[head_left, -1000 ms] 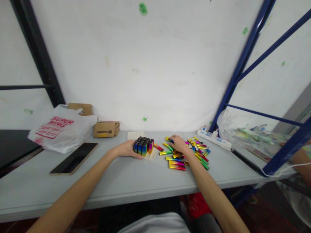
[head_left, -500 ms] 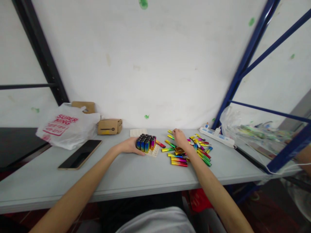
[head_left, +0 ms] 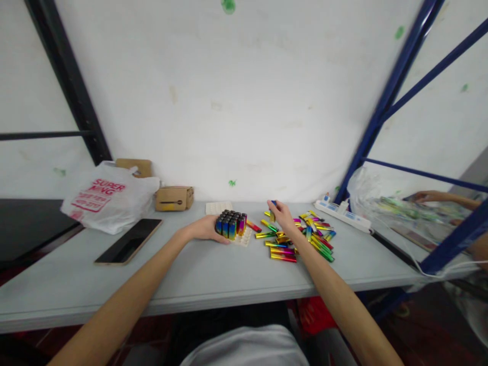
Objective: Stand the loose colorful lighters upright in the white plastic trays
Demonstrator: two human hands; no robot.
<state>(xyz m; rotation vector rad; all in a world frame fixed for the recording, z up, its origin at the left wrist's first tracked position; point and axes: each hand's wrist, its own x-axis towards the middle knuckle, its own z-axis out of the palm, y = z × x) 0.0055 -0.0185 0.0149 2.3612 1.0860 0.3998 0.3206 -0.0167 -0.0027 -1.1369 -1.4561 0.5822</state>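
A block of shiny rainbow lighters (head_left: pixel 232 227) with black tops stands upright on a pale moulded tray (head_left: pixel 244 238). My left hand (head_left: pixel 208 230) wraps round the left side of this block, thumb in front, the other fingers mostly hidden. To the right, my right hand (head_left: pixel 282 214) pinches one blue-and-gold lighter (head_left: pixel 272 213), held nearly upright over the table. Below and beside that hand lies a loose pile of metallic lighters (head_left: pixel 282 254) in gold, green, red and magenta. One red lighter (head_left: pixel 253 225) lies just right of the block.
Another pale tray (head_left: pixel 218 208) lies behind the block. At the left are a phone (head_left: pixel 129 242), a white plastic bag (head_left: pixel 109 201) and a cardboard box (head_left: pixel 174 199). A power strip (head_left: pixel 345 215) lies at the back right. Beyond the blue post (head_left: pixel 375 124), another person's hand (head_left: pixel 429 196) shows.
My right hand has picked up a lighter from the back of the pile and turned it upright. My left hand stays at the block. Another person's hand has appeared at the right.
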